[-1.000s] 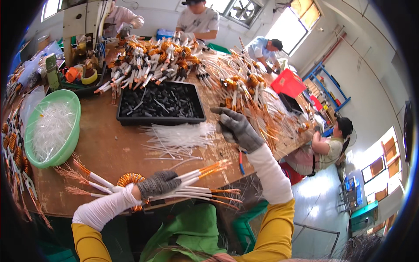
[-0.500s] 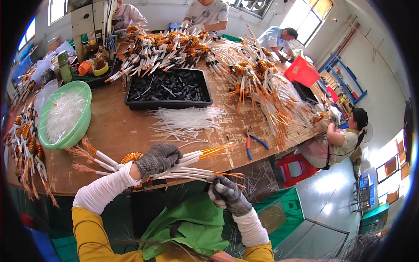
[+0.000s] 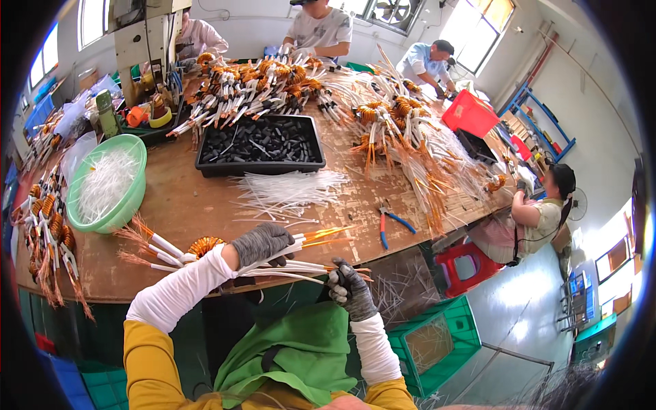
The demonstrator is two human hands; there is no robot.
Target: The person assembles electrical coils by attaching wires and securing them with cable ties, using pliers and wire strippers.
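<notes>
Palm down at the near edge of the counter, the left hand wraps the white leads of a coil; the right hand curls at their tips, whether pinching I can't tell. Beyond, a green bowl holds pale strips; farther, a black tray holds black sleeves.
</notes>
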